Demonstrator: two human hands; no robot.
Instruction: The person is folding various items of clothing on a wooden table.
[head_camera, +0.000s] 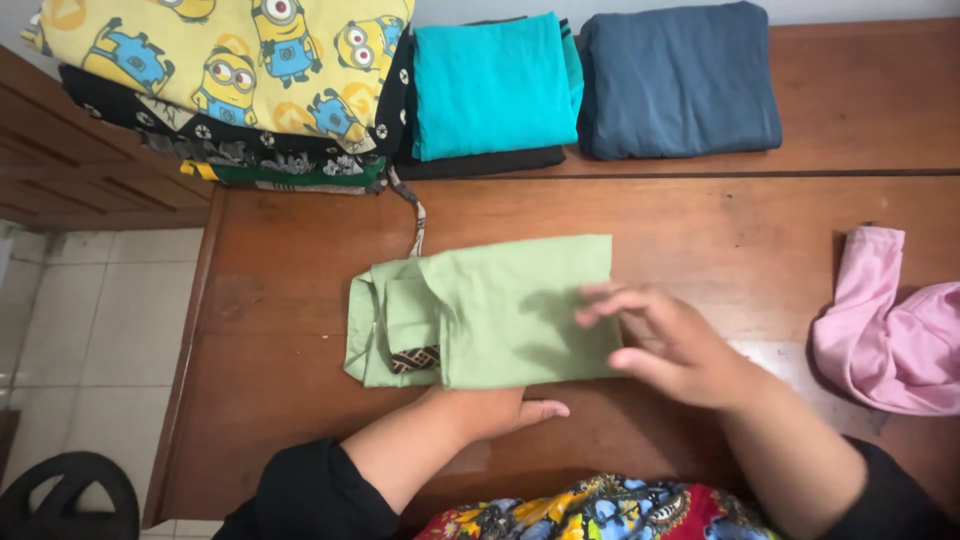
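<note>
Seen from above, looking down at a brown wooden table (760, 230): a pale green folded garment (500, 310) at the middle, taken here as the landmark for everything else. Long axis running left to right, with a collar and a small patterned label at its left end and a smooth folded panel toward its right. Right hand (680, 345) resting on the garment's right edge, fingers spread fairly wide and nearly flat, tips pressing the cloth rather than pinching it, grasping nothing. Left hand (500, 408) tucked under the garment's near edge, palm mostly hidden beneath the fabric, so the spread of its fingers cannot be told; only the thumb (or possibly one finger) poking out just below the cloth, pointing right. Of the two, the left hand closer to the middle of the garment, the right nearer its end. Beyond the garment, along the far edge: a stack of folded clothes topped with yellow cartoon-print fabric (230, 60) to the far left, a teal folded garment (490, 85) straight behind, a dark blue folded garment (680, 80) to the far right. Well to the right of the green one, a crumpled pink garment (890, 330), unfolded. Black sleeves and bright floral clothing at the near edge.
</note>
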